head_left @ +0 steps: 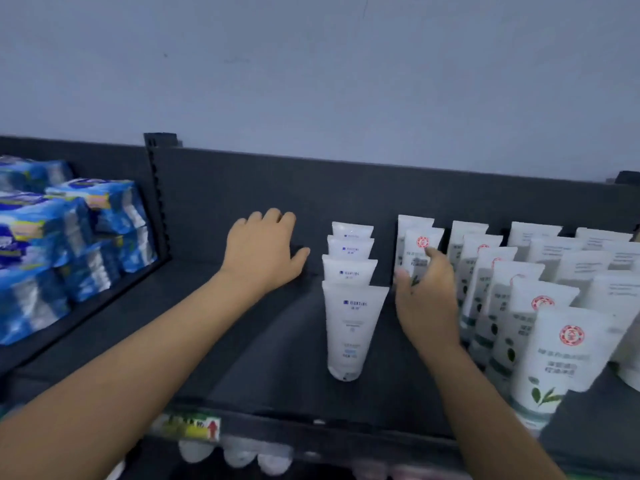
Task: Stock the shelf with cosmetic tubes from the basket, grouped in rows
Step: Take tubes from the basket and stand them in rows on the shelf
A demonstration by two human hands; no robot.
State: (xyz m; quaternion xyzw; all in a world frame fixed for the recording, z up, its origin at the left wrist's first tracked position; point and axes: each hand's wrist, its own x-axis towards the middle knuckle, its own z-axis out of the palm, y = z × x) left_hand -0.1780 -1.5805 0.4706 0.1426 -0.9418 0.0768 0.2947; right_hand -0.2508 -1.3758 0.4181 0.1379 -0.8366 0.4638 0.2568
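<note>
1. The shelf [242, 344] is dark and spans the lower half of the view; its back panel [277, 188] rises at twelve o'clock, with a pale wall [311, 64] above.
2. The left hand [263, 247] reaches in palm down near the back panel; its fingers are spread wide and loosely bent, the thumb pointing toward three o'clock; it holds nothing that shows.
3. At three o'clock from that hand stand the blue-print tubes [351, 306]; there are four white ones, cap down, in one file running from six toward twelve o'clock, each overlapping the one behind.
4. The right hand [427, 299] is at three o'clock from that file; it grips a red-emblem tube [420, 245], thumb at the tube's left edge and fingers across its face; the hand is blurred, so the finer finger placement cannot be told.
5. That tube is upright, just in front of one more white tube at its twelve o'clock; its foot is hidden behind the hand.
6. Farther toward three o'clock the red-emblem rows [561, 355] stand in close files; the nearest tube shows green leaves low on its face; beyond them plain-backed tubes [585, 268] show only small text.
7. At nine o'clock blue packs [69, 237] are stacked in the neighbouring bay; at six o'clock a yellow-green price tag [188, 426] sits on the shelf's front edge.
</note>
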